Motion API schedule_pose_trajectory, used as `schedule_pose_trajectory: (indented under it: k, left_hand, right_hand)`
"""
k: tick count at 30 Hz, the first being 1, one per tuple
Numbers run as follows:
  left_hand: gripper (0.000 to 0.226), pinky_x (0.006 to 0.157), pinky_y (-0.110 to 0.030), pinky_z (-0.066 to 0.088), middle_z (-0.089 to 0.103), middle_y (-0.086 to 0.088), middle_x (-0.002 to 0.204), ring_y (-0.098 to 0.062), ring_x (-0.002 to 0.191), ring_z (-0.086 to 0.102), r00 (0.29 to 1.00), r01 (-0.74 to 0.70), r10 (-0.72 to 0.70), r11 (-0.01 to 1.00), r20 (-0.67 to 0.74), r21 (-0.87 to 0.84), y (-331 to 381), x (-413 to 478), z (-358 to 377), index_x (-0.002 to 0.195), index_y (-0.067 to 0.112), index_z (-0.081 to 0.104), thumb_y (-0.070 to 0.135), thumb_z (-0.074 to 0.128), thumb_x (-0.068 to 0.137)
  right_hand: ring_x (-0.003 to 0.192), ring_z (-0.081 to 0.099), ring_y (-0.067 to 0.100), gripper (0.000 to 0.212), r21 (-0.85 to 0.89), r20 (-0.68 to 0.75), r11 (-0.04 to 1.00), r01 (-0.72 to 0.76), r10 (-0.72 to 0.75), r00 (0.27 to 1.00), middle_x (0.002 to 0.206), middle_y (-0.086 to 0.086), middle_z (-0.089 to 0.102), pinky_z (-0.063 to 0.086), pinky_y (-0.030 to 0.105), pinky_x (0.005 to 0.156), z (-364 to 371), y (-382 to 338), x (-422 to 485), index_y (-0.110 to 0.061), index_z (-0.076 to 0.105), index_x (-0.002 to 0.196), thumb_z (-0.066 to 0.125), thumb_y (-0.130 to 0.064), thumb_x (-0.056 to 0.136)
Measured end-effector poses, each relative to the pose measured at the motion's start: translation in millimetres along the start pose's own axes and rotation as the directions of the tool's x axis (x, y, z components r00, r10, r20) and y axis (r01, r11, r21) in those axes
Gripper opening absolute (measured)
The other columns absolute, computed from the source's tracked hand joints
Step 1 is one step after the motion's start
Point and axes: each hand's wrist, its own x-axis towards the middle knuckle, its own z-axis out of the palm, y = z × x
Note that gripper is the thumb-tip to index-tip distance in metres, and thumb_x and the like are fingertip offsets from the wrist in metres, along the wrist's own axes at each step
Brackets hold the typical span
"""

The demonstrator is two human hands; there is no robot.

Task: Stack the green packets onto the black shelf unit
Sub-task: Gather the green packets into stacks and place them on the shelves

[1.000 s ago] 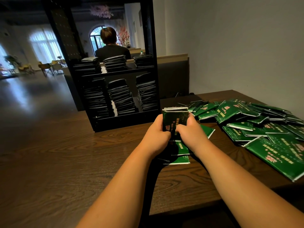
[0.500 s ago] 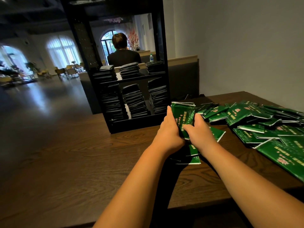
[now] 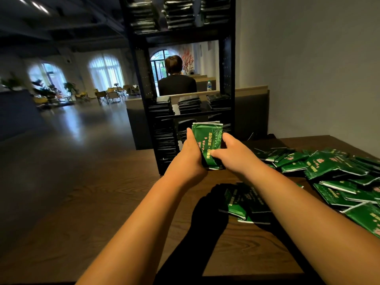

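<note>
A few packets (image 3: 242, 204) lie on the table (image 3: 102, 223) beneath the arms, with a loose heap (image 3: 339, 171) to the right. Above them, the left hand (image 3: 190, 159) and right hand (image 3: 232, 155) have their fingers clamped on a bundle (image 3: 207, 138) just before the shelf (image 3: 185, 114). Slick wrappers could slide and fan out, or the bundle could knock the stacks (image 3: 189, 103) already there.

A shelf unit (image 3: 226, 79) stands on the table (image 3: 102, 212), with loose packets (image 3: 339, 177) heaped to its right.
</note>
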Motion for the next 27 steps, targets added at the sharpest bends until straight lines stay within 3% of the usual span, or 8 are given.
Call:
schedule_pose_trajectory:
  k: [3, 6, 9, 15, 19, 21, 24, 27]
  left_hand:
    - [0.102, 0.091, -0.046, 0.063, 0.061, 0.007, 0.125, -0.009, 0.11, 0.068, 1.0, -0.021, 0.021, 1.0, -0.018, -0.011, 0.3, 3.2, -22.1, 0.146, 0.029, 0.03, 0.037, 0.092, 0.065]
    - [0.083, 0.096, -0.044, 0.061, 0.056, 0.006, 0.128, -0.009, 0.115, 0.064, 0.996, -0.05, 0.051, 0.999, -0.078, 0.018, 3.6, 9.7, -42.4, 0.14, 0.033, 0.041, 0.029, 0.085, 0.069]
    - [0.078, 0.099, -0.037, 0.06, 0.056, 0.005, 0.135, -0.01, 0.12, 0.062, 0.984, -0.068, 0.074, 0.997, -0.163, 0.042, 4.5, 15.7, -61.7, 0.142, 0.031, 0.045, 0.012, 0.086, 0.078]
    - [0.066, 0.077, -0.009, 0.045, 0.065, 0.003, 0.138, -0.006, 0.115, 0.063, 0.931, -0.06, 0.096, 0.992, -0.351, 0.112, -2.4, 30.5, -97.5, 0.144, 0.024, 0.045, 0.014, 0.083, 0.09]
    - [0.059, 0.081, -0.027, 0.048, 0.073, -0.007, 0.135, -0.025, 0.115, 0.071, 0.908, -0.039, 0.133, 0.971, -0.398, 0.234, -8.7, 50.9, -125.9, 0.142, 0.021, 0.048, 0.018, 0.082, 0.094]
    - [0.052, 0.078, -0.035, 0.05, 0.075, -0.012, 0.129, -0.033, 0.108, 0.071, 0.903, -0.019, 0.159, 0.943, -0.4, 0.332, -14.9, 64.5, -138.9, 0.139, 0.019, 0.053, 0.022, 0.081, 0.096]
    - [0.048, 0.078, -0.039, 0.051, 0.076, -0.011, 0.124, -0.035, 0.108, 0.07, 0.887, -0.037, 0.239, 0.889, -0.394, 0.456, -25.4, 87.1, -157.4, 0.14, 0.018, 0.062, 0.03, 0.08, 0.098]
    - [0.041, 0.075, -0.043, 0.055, 0.064, -0.005, 0.129, -0.03, 0.108, 0.065, 0.889, -0.032, 0.309, 0.776, -0.337, 0.629, -33.0, 102.9, -171.6, 0.135, 0.023, 0.068, 0.041, 0.076, 0.099]
  right_hand:
    - [0.089, 0.07, 0.01, 0.02, 0.001, -0.03, 1.0, 0.018, -0.018, 0.999, 0.102, -0.008, 0.073, 0.054, 0.027, 0.07, 7.1, -18.2, 11.8, -0.026, 0.065, 0.114, 0.071, -0.018, 0.096]
    - [0.095, 0.075, 0.017, 0.022, 0.006, -0.085, 0.999, 0.04, -0.039, 0.996, 0.104, -0.005, 0.078, 0.063, 0.042, 0.086, 14.1, -33.8, 26.6, -0.025, 0.071, 0.114, 0.073, -0.026, 0.092]
    - [0.096, 0.077, 0.016, 0.021, 0.034, -0.116, 0.998, 0.057, -0.052, 0.992, 0.104, -0.004, 0.08, 0.063, 0.043, 0.091, 14.3, -54.0, 42.0, -0.022, 0.075, 0.116, 0.073, -0.025, 0.095]
    - [0.093, 0.079, 0.022, 0.015, 0.041, -0.11, 0.995, 0.091, -0.086, 0.99, 0.098, 0.0, 0.082, 0.064, 0.052, 0.091, 11.8, -103.1, 79.3, -0.019, 0.079, 0.103, 0.073, -0.028, 0.094]
    - [0.085, 0.078, 0.026, 0.011, 0.008, -0.049, 0.998, 0.063, -0.063, 0.997, 0.101, 0.012, 0.079, 0.067, 0.038, 0.062, 18.1, -139.6, 109.8, -0.009, 0.076, 0.099, 0.068, -0.017, 0.097]
    - [0.08, 0.074, 0.03, 0.024, -0.054, -0.062, 0.998, 0.033, -0.036, 0.997, 0.098, 0.018, 0.076, 0.066, 0.045, 0.066, 23.0, -152.2, 129.4, -0.001, 0.075, 0.106, 0.07, -0.021, 0.093]
    - [0.074, 0.062, 0.026, 0.034, -0.099, -0.042, 0.995, -0.012, 0.008, 0.999, 0.087, 0.015, 0.065, 0.05, 0.041, 0.063, 29.1, -167.2, 155.1, 0.001, 0.074, 0.104, 0.072, -0.029, 0.088]
    - [0.073, 0.06, 0.024, 0.024, -0.059, 0.014, 0.998, -0.025, 0.026, 1.0, 0.082, 0.014, 0.061, 0.048, 0.039, 0.067, 32.5, -174.4, 179.0, -0.002, 0.075, 0.097, 0.074, -0.024, 0.089]
